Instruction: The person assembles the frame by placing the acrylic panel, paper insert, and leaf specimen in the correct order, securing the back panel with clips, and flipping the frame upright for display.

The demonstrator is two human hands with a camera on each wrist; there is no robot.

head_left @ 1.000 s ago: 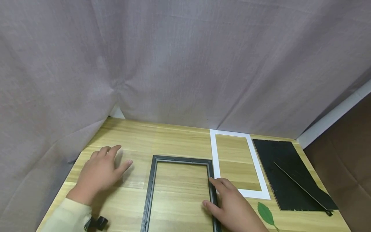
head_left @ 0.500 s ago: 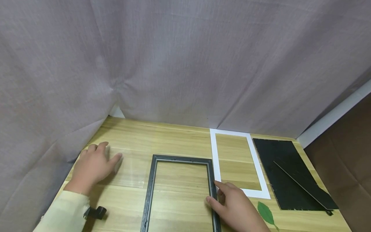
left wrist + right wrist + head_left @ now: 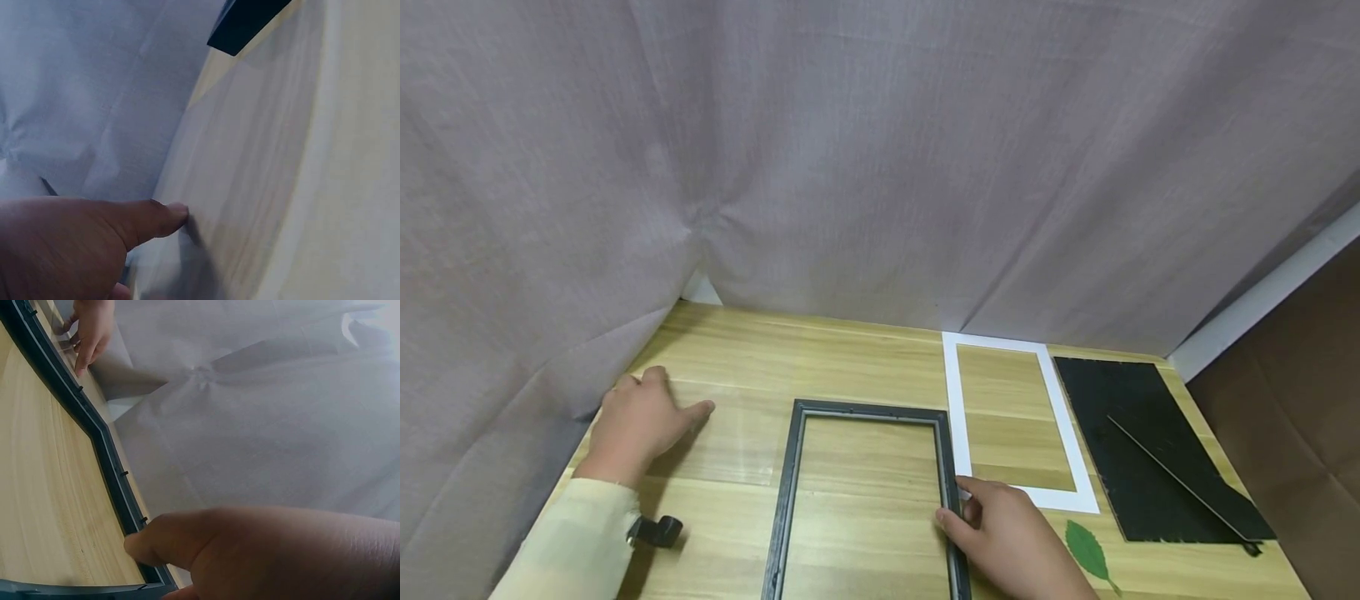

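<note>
- Black frame (image 3: 872, 411) lies flat on table (image 3: 865, 350), hasn't moved.
- My right hand (image 3: 1007, 533) pinches its right side, thumb inward, slightly nearer me than a second ago.
- Clear sheet (image 3: 741, 442) lies flat, just left of frame.
- My left hand (image 3: 636, 425) has shifted left to the sheet's far-left part; thumb spread wide from fingers, can't tell if fingertips touch.
- White mat (image 3: 955, 400) right of frame, same spot.

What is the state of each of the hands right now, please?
Left hand: open, near the transparent flat rectangular sheet; contact cannot be told.
Right hand: closed, holding the right side of the black rectangular frame.
</note>
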